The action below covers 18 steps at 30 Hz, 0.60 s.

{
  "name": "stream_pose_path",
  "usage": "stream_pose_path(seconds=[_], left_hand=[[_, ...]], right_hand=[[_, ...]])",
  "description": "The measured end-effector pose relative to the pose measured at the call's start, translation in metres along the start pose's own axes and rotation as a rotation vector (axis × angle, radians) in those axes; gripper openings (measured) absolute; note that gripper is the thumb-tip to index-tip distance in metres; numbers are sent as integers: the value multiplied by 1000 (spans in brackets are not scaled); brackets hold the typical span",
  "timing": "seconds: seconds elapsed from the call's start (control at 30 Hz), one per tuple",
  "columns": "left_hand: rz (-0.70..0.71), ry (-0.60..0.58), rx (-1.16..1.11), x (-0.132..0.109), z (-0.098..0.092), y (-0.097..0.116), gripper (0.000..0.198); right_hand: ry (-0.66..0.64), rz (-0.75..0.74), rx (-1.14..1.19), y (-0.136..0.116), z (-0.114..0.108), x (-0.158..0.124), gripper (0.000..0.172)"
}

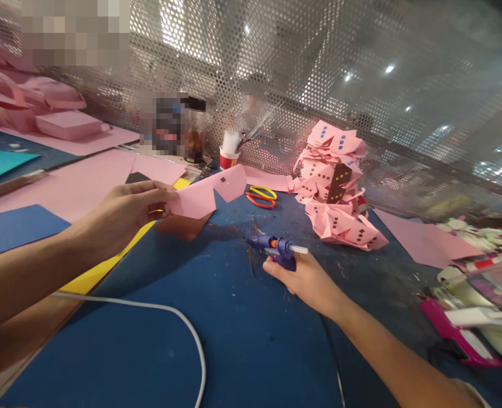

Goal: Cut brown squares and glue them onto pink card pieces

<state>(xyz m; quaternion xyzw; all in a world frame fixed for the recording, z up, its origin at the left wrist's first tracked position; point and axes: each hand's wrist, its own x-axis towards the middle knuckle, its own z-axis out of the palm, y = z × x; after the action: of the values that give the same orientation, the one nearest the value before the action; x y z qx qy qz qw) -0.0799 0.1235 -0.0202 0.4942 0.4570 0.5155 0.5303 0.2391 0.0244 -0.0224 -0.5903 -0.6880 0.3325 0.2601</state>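
Now the left hand point(142, 201) pinches pink paper point(195, 199) left of the scissors point(262, 197), the right hand point(310, 283) grips a glue gun point(283, 248) before them; likely gluing, calling next for steadily bringing nozzle point(254, 240) and paper together.

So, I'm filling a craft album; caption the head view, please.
Left hand holds a pink paper piece, right hand a glue gun, with a pile of folded pink paper beyond.

Mild light, bright far glare
White spots point(389, 69) flare across the mesh point(216, 48); soft shadow point(148, 255) darkens the counter point(251, 345) at left; the right edge smears and stretches; far-left patches point(75, 34) are pixelated.
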Motion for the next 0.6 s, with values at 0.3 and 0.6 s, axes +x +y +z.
stream_pose_path(seconds=[0.3, 0.6], left_hand=[[8, 40, -24, 5, -4, -1, 17], [-29, -6, -22, 4, -4, -1, 15]], right_hand=[[-69, -27, 13, -11, 5, 17, 26], [-144, -115, -9, -22, 13, 26, 20]])
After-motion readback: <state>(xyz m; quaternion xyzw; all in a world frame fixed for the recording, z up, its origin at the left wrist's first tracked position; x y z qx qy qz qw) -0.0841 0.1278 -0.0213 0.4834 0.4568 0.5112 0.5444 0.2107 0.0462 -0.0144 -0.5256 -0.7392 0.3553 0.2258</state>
